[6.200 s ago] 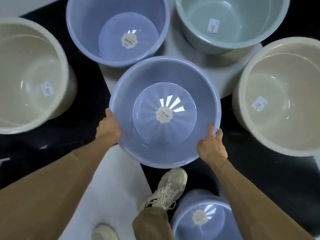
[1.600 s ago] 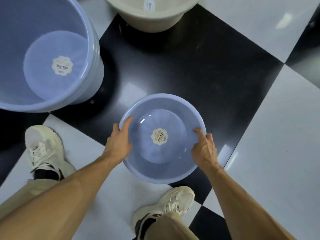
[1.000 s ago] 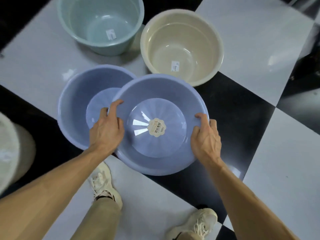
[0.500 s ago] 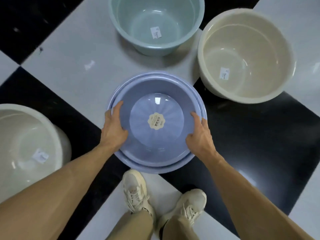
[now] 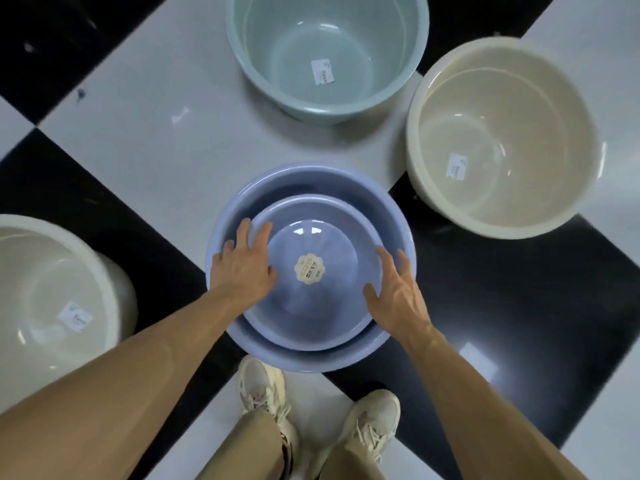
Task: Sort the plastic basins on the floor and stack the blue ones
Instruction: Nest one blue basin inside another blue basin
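Basins, plastic, round, five in view on a glossy floor [image 5: 138, 133] of black and white tiles set diagonally.

Smaller blue plastic basin [image 5: 311, 317]: nested upright inside the larger blue plastic basin [image 5: 346, 188], sitting toward its near side; a crescent of the larger basin's inner wall shows on the far side. Scalloped cream sticker [image 5: 309, 269] at the centre of its bottom. The nested pair stands at the middle of the view, across the meeting point of white and black tiles, directly ahead of the person's feet.

Left hand [image 5: 244, 268]: fingers spread and loose, laid over the left rim of the smaller blue basin, fingertips reaching toward the gap between the two rims; not gripping.

Right hand [image 5: 398, 296]: fingers spread, resting at the right rim of the smaller blue basin, thumb inside it; not closed on anything.

Pale green deep plastic basin [image 5: 398, 84]: upright on a white tile beyond the blue pair, apart from it; white label on its inner wall.

Cream deep plastic basin [image 5: 568, 188]: upright to the right, just beside the green one; white label inside.

Second cream plastic basin [image 5: 114, 289]: upright at the left edge, partly cut off by the frame; label inside, blurred.

Off-white laced sneakers [image 5: 263, 393], a pair, with tan trouser legs at the bottom edge.
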The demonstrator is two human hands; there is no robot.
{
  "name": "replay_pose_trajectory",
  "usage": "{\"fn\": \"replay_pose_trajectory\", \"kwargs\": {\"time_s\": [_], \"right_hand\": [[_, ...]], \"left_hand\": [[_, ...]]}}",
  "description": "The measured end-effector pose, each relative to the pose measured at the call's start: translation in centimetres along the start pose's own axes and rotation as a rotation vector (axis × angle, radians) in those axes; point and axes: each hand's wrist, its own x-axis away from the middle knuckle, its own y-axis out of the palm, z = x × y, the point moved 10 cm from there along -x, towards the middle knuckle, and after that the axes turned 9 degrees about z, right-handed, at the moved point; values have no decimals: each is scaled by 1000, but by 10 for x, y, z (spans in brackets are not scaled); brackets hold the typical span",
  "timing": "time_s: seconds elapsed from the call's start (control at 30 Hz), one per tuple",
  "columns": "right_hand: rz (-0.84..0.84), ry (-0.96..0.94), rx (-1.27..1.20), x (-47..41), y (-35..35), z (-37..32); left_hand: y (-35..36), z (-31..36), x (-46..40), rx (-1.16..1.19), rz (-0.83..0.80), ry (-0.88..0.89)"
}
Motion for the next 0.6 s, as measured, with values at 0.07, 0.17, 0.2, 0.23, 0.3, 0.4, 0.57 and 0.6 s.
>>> {"fn": "replay_pose_trajectory", "kwargs": {"time_s": [0.07,0.17,0.2,0.23,0.3,0.4,0.57,0.6], "right_hand": [[41,-56,73,-6,-35,-13],[102,-119,165,-26,-93,-19],[123,-140,192,-36,-111,-20],[144,-161,218,-46,-130,-18],[170,-205,256,-71,-169,-7],[165,-265,293,-107,-212,16],[140,-294,300,-163,-263,74],[142,-296,296,-174,-273,87]], "left_hand": [[-27,25,-6,-49,18,57],[-64,70,-23,-117,11,125],[-75,86,-29,-135,22,143],[-86,103,-36,-147,37,156],[-103,141,-50,-169,66,165],[-116,193,-68,-197,91,116],[-111,270,-80,-178,90,-5],[-106,282,-82,-160,86,-38]]}}
